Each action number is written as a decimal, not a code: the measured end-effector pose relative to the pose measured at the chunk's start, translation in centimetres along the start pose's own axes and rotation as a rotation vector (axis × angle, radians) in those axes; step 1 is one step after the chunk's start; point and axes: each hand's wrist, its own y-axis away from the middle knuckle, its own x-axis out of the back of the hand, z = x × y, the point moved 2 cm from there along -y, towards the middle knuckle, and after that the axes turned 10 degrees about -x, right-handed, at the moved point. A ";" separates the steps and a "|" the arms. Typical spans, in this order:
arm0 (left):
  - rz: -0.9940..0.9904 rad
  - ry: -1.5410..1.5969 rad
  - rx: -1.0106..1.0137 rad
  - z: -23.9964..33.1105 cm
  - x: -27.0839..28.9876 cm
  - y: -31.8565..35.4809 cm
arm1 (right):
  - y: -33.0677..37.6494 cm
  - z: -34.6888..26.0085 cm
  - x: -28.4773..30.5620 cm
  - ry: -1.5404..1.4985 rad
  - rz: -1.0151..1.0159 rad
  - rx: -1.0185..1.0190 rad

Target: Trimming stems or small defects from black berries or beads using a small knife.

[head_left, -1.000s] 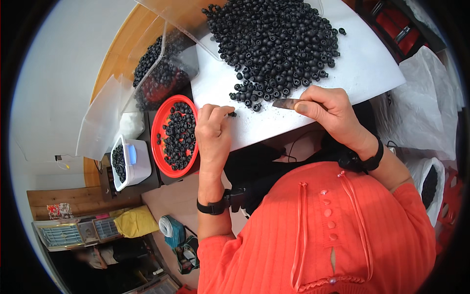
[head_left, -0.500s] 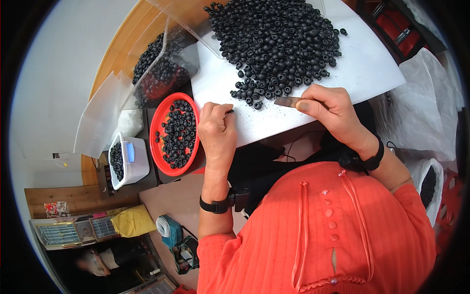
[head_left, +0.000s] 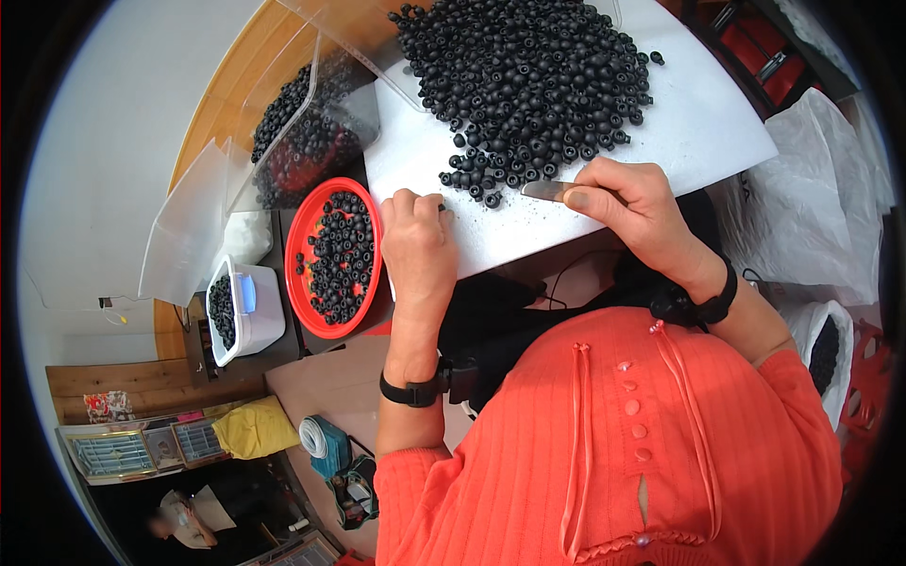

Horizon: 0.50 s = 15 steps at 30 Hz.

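Note:
A heap of small round black parts with holes (head_left: 528, 85) covers much of the white board (head_left: 698, 123). My right hand (head_left: 637, 203) is closed round a small knife (head_left: 544, 191), its blade pointing left just beside the heap's near edge. My left hand (head_left: 418, 247) is closed over the board's near left edge. A bit of something black shows at its fingertips, apparently one of the round parts; the fingers hide most of it. Left of that hand sits a red oval tray (head_left: 294, 274) with several more black parts in it.
A clear plastic bin (head_left: 316, 141) of black parts stands at the back left. A white tub (head_left: 269, 307) with more lies below it. On the right hang a translucent plastic bag (head_left: 812, 198) and a white sack (head_left: 802, 330). A person (head_left: 193, 519) is at the lower left.
My left hand has rolled slightly, and its fingers sit closer together. The knife has shifted a little left and shows more blade. At the lower left, the other person has moved an arm.

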 end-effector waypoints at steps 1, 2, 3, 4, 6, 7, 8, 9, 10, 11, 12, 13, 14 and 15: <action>0.002 -0.002 0.001 0.0 0.0 -0.1 | -0.1 0.0 0.0 0.005 0.005 0.001; -0.033 -0.047 -0.001 0.0 0.0 -0.2 | -0.1 0.0 -0.2 0.005 0.003 0.004; -0.068 -0.091 -0.002 0.0 0.0 -0.3 | -0.1 0.1 -0.3 -0.005 0.014 0.004; -0.067 -0.089 -0.002 0.0 0.1 -0.2 | 0.0 0.0 -0.4 -0.012 0.027 0.000; 0.017 0.305 0.161 -0.6 0.4 0.1 | -0.1 -0.4 -0.4 -0.001 0.017 -0.027; 0.034 0.464 0.195 -0.1 1.4 -0.2 | -0.3 -0.5 -0.4 0.010 0.012 -0.052; 0.036 0.469 0.190 0.2 1.5 0.1 | -0.4 -0.6 -0.5 0.014 0.017 -0.052; 0.064 0.780 0.382 0.3 1.3 0.6 | -0.3 -0.5 -0.7 0.068 0.043 -0.025; 0.093 1.091 0.576 0.4 1.0 1.1 | -0.2 -0.5 -1.1 0.123 0.068 0.003; 0.097 1.221 0.589 0.7 0.8 1.2 | -0.3 -0.5 -1.4 0.162 0.101 0.043; 0.098 1.228 0.585 0.9 0.6 1.1 | -0.5 -0.7 -1.6 0.168 0.105 0.043; 0.115 1.399 0.627 1.2 0.4 1.3 | -0.6 -1.1 -1.8 0.229 0.118 0.069; 0.131 1.571 0.667 1.4 0.1 1.4 | -0.6 -1.3 -1.9 0.291 0.130 0.096; 0.131 1.686 0.644 1.6 -0.2 1.5 | -0.5 -1.2 -2.0 0.349 0.138 0.106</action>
